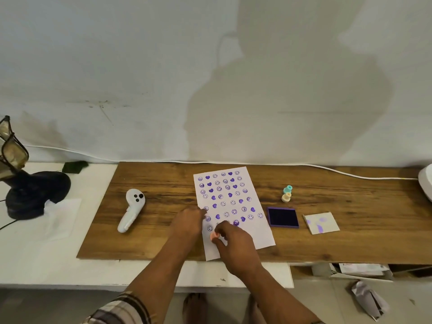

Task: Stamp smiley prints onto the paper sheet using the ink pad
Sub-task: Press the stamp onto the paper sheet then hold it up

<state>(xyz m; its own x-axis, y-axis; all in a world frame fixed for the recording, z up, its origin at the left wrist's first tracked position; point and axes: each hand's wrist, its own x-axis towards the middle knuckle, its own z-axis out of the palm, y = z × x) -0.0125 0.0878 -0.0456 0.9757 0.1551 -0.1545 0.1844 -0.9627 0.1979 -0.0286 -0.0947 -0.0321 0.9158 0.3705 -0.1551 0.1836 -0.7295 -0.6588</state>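
A white paper sheet (254,232) lies on the wooden board (163,183), covered in rows of purple smiley and heart prints. My right hand (236,246) pinches a small pink stamp (214,235) and holds it down on the sheet's lower left part. My left hand (190,220) rests flat on the sheet's left edge, fingers curled down onto it. The purple ink pad (282,217) lies open just right of the sheet.
Two spare stamps, teal (288,189) and cream (286,197), stand behind the ink pad. An ink-stained card (321,222) lies to its right. A white controller (131,209) lies left of the sheet. A dark lamp base (32,192) and a white cable (327,168) sit farther off.
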